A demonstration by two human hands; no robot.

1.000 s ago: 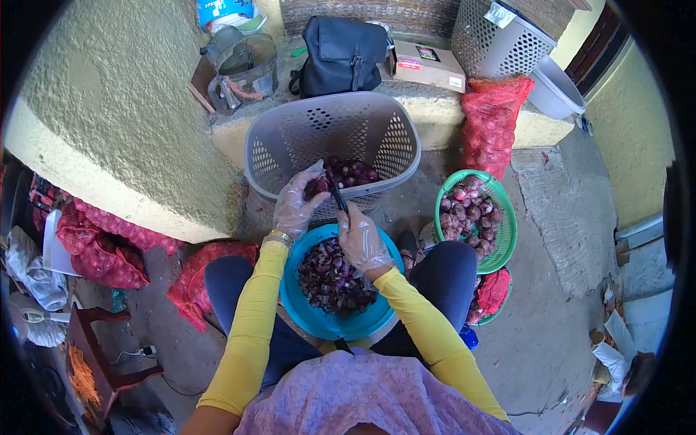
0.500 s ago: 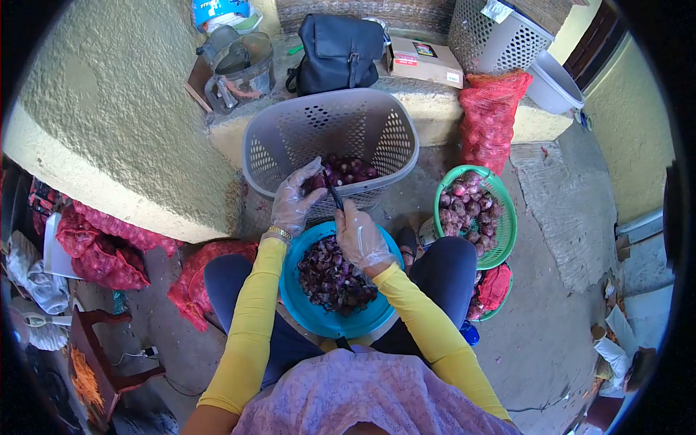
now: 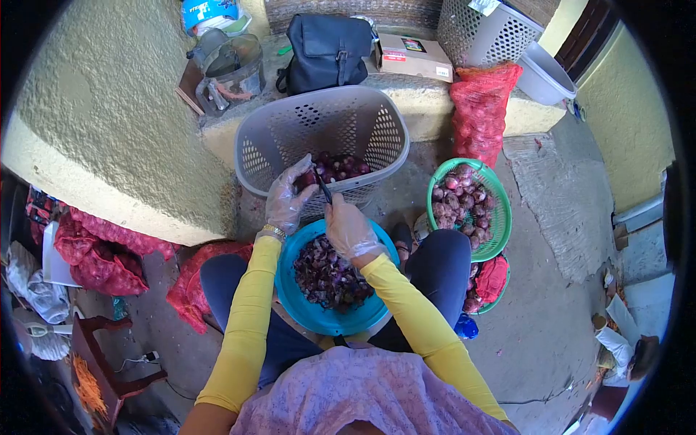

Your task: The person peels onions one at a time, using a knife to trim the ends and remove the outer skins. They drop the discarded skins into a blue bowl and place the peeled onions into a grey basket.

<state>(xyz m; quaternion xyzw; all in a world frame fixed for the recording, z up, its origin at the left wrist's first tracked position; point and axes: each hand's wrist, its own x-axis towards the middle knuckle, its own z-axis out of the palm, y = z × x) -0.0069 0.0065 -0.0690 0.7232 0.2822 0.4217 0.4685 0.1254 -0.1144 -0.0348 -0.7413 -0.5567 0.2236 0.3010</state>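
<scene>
In a clear plastic glove, my left hand is closed around a red onion at the near rim of the grey laundry basket. My right hand, gloved too, grips a dark-handled knife whose blade meets the onion's right side. Peeled red onions lie at the bottom of the basket. Below both hands, between my knees, a blue basin contains a heap of onion skins and trimmings.
To the right, a green basket holds unpeeled onions, with a full red mesh sack behind it. More red sacks lie at left. A black backpack and a cardboard box rest on the ledge.
The whole view has shifted slightly, so most things appear a little further left. Both hands keep their hold on the onion and the knife, with only a small shift.
</scene>
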